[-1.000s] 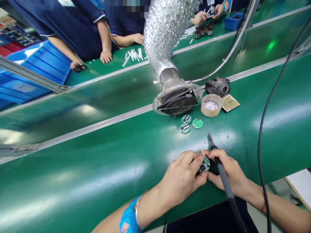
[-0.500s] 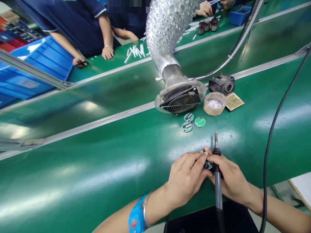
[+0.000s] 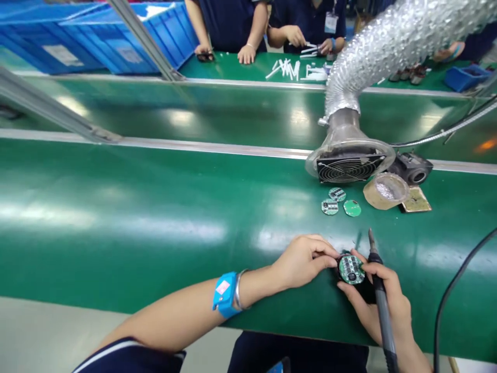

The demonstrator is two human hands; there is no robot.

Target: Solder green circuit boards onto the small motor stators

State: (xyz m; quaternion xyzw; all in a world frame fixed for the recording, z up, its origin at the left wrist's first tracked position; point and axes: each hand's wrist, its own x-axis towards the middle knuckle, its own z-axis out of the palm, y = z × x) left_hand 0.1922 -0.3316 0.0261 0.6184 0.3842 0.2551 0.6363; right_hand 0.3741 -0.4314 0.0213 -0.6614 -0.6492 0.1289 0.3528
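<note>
A round green circuit board (image 3: 351, 269) with black chips faces up, set against a dark part that is mostly hidden beneath it. My right hand (image 3: 388, 298) steadies this board between thumb and fingers. The same hand also carries a soldering iron (image 3: 382, 305), its metal tip pointing away from me over the bench. At the board's left edge, the fingertips of my left hand (image 3: 305, 261) are pinched together; whether they grip the rim or something small there, I cannot make out. A blue wrist strap (image 3: 226, 295) is on my left wrist.
Several loose round boards (image 3: 330, 207) lie beyond my hands on the green bench (image 3: 155, 197). Behind them hangs a fume extractor (image 3: 351, 160). To its right are a round tub (image 3: 384, 192), a square sponge tray (image 3: 417, 201) and a dark iron holder (image 3: 413, 167). Co-workers' hands are across the bench.
The camera view has turned, so the bench appears more level. My hands have drawn apart somewhat, baring the circuit board's face. The soldering iron leans more to the left at its tip.
</note>
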